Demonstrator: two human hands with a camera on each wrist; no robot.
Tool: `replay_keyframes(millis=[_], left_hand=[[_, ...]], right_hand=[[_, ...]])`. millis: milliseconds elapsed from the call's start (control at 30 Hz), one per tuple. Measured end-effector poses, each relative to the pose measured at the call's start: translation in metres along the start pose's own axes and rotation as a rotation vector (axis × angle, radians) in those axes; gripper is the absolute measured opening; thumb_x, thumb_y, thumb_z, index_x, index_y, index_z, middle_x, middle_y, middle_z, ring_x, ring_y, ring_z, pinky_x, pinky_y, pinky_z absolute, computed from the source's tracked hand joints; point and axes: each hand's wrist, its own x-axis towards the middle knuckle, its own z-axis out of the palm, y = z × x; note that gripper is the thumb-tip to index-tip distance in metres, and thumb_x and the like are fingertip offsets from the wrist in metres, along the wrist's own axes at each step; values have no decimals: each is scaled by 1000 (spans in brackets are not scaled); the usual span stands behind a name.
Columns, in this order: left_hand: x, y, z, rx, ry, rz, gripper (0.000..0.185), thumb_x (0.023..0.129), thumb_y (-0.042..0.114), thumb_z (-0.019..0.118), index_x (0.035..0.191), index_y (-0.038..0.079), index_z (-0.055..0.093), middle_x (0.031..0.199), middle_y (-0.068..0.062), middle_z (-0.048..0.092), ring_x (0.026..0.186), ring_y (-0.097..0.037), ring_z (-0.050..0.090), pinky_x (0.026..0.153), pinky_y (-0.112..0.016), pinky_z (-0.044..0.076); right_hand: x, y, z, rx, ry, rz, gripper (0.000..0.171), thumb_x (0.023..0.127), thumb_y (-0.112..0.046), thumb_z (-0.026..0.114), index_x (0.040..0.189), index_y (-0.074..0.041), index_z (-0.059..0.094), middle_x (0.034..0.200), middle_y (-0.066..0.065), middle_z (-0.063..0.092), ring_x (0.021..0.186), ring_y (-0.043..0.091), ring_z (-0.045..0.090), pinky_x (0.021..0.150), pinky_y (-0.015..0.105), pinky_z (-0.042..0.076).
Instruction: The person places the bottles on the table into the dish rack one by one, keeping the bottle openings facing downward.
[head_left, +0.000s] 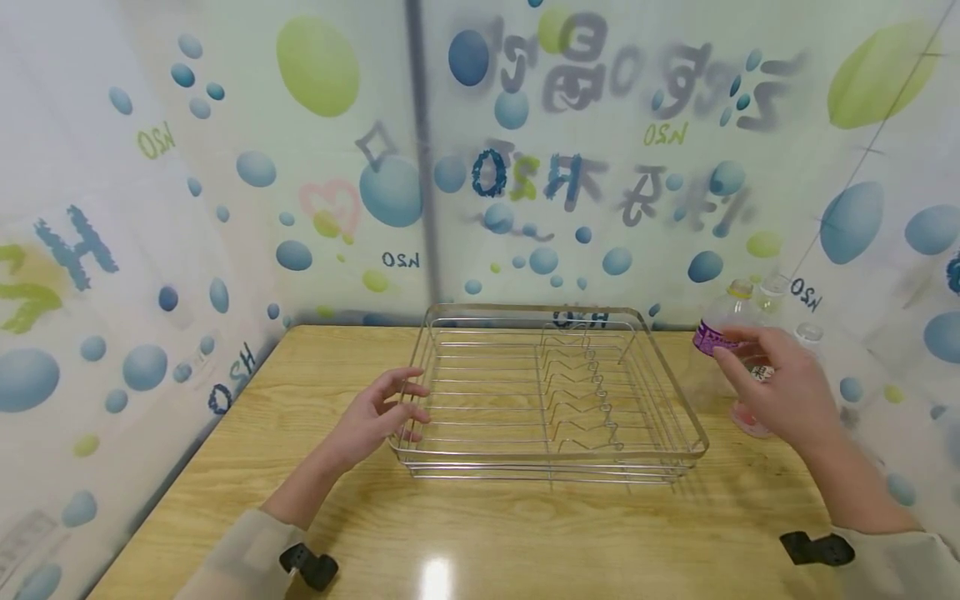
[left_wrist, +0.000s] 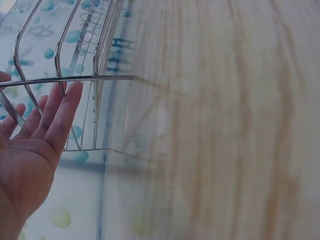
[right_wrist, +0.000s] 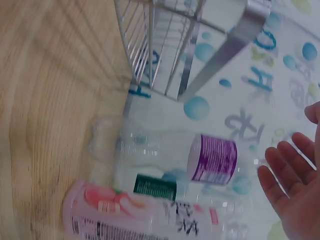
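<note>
A metal wire dish rack (head_left: 487, 454) stands on the table, with a row of bent wire dividers in its right half. My left hand (head_left: 375, 417) is at the rack's left side, its fingers extended against the wires; the left wrist view shows the palm (left_wrist: 27, 165) facing up and the fingers by the rim. To the right, my right hand (head_left: 787, 387) hovers over a group of clear plastic bottles, fingers loosely bent. Nearest to it is the purple-labelled bottle (right_wrist: 215, 157). In the right wrist view the fingers (right_wrist: 285, 170) are apart from that bottle.
Beside it stand a bottle with a pink peach label (right_wrist: 125, 210) and one with a green label (right_wrist: 155, 186). A printed curtain (head_left: 525, 233) with blue and green dots hangs behind and beside the wooden table (head_left: 450, 533).
</note>
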Motion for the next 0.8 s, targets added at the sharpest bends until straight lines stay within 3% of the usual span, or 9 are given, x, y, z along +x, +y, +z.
replay_keyframes(millis=[133, 267, 433, 500, 567, 633, 700, 767, 800], left_hand=[[1, 0, 1, -3, 3, -3, 56, 111, 7, 56, 164, 10, 41, 153, -36, 49, 111, -35, 75, 82, -46, 71], [1, 1, 1, -5, 5, -2, 56, 111, 6, 56, 164, 10, 42, 151, -36, 50, 110, -34, 75, 82, -46, 71], [2, 3, 1, 4, 8, 0, 55, 110, 4, 56, 164, 9, 42, 150, -36, 51, 109, -31, 75, 82, -46, 71], [2, 3, 1, 6, 8, 0, 55, 110, 4, 55, 164, 9, 42, 150, -37, 51, 108, -30, 75, 82, -46, 71], [2, 2, 1, 4, 7, -1, 55, 110, 4, 55, 164, 9, 42, 150, -37, 51, 108, -29, 76, 82, -46, 71], [1, 2, 1, -2, 7, -2, 55, 110, 3, 55, 164, 10, 42, 150, -37, 51, 108, -29, 75, 82, -46, 71], [1, 1, 1, -9, 6, -1, 55, 110, 3, 55, 164, 10, 42, 150, -37, 50, 108, -30, 75, 82, -47, 71], [0, 0, 1, -12, 7, -1, 55, 110, 2, 55, 164, 9, 42, 150, -37, 50, 108, -31, 75, 82, -46, 71], [0, 0, 1, -13, 7, -2, 55, 110, 2, 55, 164, 9, 42, 150, -37, 50, 108, -31, 75, 82, -46, 71]], right_hand=[[-1, 16, -19, -46, 69, 99, 39, 104, -15, 73, 139, 3, 67, 125, 7, 63, 95, -26, 45, 82, -6, 36], [-4, 29, -33, -124, 117, 251, 47, 107, -22, 70, 147, 2, 61, 136, 16, 58, 95, -22, 38, 78, -1, 30], [-8, 45, -41, -165, 166, 409, 60, 108, -30, 65, 159, -3, 49, 154, 23, 50, 101, -19, 30, 83, 4, 27], [-10, 52, -42, -158, 158, 452, 65, 108, -32, 65, 163, -4, 44, 158, 24, 48, 106, -14, 33, 87, 5, 29], [-12, 59, -42, -140, 120, 486, 72, 109, -35, 65, 167, -3, 37, 163, 27, 43, 118, 2, 47, 99, 8, 36], [-14, 67, -42, -116, 53, 522, 80, 109, -39, 64, 169, -1, 28, 167, 32, 35, 131, 29, 51, 116, 24, 46], [-15, 75, -41, -88, -36, 550, 90, 109, -44, 63, 171, 3, 18, 170, 38, 26, 140, 56, 42, 124, 53, 48], [-15, 83, -40, -53, -119, 556, 99, 109, -46, 64, 170, 8, 9, 170, 44, 18, 142, 67, 35, 117, 77, 43], [-16, 87, -40, -40, -156, 554, 102, 108, -47, 65, 170, 10, 6, 170, 46, 15, 141, 69, 34, 112, 82, 42]])
